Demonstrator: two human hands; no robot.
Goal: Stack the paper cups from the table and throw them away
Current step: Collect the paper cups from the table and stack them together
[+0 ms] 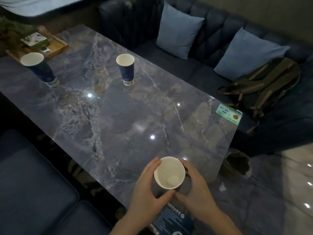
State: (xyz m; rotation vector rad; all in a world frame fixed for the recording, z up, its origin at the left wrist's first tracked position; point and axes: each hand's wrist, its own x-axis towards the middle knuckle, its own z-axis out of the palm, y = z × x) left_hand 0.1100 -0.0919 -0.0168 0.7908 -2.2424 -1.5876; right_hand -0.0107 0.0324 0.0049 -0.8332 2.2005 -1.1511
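Three blue paper cups with white insides are in view on the grey marble table (118,119). The near cup (169,173) stands upright at the table's front edge, empty, and both hands wrap it: my left hand (149,189) on its left side, my right hand (194,189) on its right. A second cup (125,69) stands at the far middle of the table. A third cup (38,67) stands at the far left, beside a wooden tray.
A wooden tray (55,46) with a box and greenery sits at the far left corner. A green card (228,113) lies on the right corner. Dark sofa with two blue cushions (177,31) and a backpack (264,83) at right; a bin (237,163) stands below the table's right edge.
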